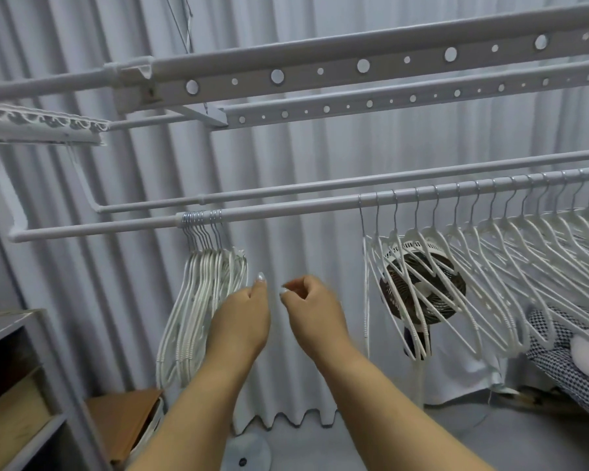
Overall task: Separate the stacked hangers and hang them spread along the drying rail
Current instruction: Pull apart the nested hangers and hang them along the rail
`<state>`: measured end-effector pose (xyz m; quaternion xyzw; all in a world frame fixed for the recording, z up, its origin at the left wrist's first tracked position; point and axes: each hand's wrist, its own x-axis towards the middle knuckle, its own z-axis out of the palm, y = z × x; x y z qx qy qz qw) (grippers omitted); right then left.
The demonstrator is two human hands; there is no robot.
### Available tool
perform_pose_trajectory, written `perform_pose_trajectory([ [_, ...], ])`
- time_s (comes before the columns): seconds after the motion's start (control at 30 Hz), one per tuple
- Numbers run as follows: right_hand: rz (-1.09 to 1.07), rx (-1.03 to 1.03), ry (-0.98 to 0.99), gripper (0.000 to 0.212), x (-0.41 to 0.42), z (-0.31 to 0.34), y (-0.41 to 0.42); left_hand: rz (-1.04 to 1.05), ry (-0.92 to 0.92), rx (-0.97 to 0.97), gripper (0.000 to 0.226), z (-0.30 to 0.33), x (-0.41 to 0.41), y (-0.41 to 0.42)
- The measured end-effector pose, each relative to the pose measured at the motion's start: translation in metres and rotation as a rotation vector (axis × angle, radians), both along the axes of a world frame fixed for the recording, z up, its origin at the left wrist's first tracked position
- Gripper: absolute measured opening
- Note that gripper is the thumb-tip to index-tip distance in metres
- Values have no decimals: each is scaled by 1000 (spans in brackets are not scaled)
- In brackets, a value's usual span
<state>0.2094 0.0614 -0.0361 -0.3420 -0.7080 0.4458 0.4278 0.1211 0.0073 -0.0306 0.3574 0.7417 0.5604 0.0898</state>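
Observation:
A tight bunch of white hangers point(204, 294) hangs from the drying rail point(286, 209) at its left part. Several white hangers point(483, 253) hang spaced out along the rail's right part. My left hand point(244, 317) is raised just right of the bunch, at its lower edge, fingers loosely curled with one fingertip up; whether it touches a hanger I cannot tell. My right hand point(313, 311) hovers beside it, below the bare middle stretch of rail, fingers curled and holding nothing.
A second thin rail point(320, 188) runs behind the drying rail, and a perforated rack frame point(320, 73) hangs overhead. A fan point(422, 290) stands behind the spread hangers. Grey shelving point(31, 368) stands at the left, patterned fabric point(558, 362) at the right, a curtain behind.

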Motion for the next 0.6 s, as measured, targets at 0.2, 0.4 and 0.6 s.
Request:
perform_pose_trajectory([
  [0.2, 80, -161, -32, 15, -45, -20, -2, 58, -20, 27, 56, -4, -27, -21],
  [0.4, 191, -336, -17, 21, -90, -35, -10, 101, -26, 52, 52, -4, -50, -40],
  [0.6, 231, -500, 17, 13, -115, -31, -13, 85, -37, 54, 46, -5, -62, -49],
])
